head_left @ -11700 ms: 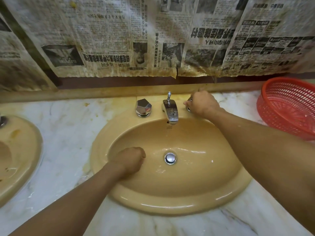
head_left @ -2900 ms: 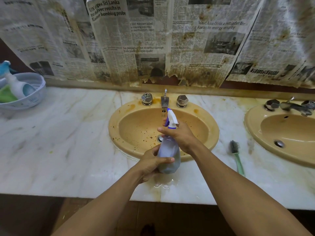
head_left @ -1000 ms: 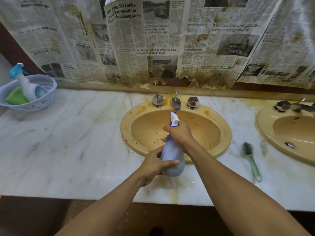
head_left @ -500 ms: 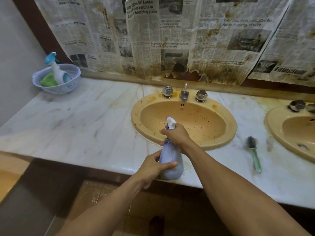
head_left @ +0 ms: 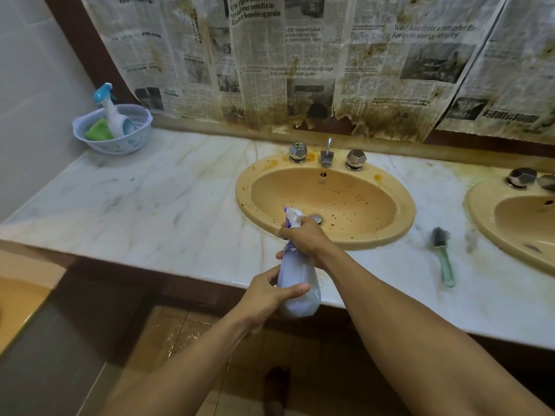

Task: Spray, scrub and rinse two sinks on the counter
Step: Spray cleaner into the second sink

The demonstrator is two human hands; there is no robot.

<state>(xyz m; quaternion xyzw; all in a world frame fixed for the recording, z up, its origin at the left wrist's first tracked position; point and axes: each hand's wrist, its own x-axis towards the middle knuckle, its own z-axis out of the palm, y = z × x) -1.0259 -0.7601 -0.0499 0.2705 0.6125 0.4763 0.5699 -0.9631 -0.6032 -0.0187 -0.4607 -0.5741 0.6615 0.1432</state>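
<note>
Spray bottle [head_left: 297, 291] now drawn back over the near edge of the counter [head_left: 150, 205], just short of the speckled sink [head_left: 249, 202]. Left hand [head_left: 268, 295] grips its body, right hand [head_left: 303, 238] curls round the neck. Brush [head_left: 441, 250] lies right of the sink.

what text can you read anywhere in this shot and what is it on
"UN urges Sri Lanka to deliver results in Easter bombing probe": newspaper on the wall
"SDF members killed in training explosion in southwestern Japan": newspaper, just right
"Six people hurt but no serious damage from powerful Japan quake": newspaper, lower
"West Asia crisis a reminder for Asean on energy security": newspaper, further right
Smaller newsprint, basket print, sink mark: too blurred
</note>
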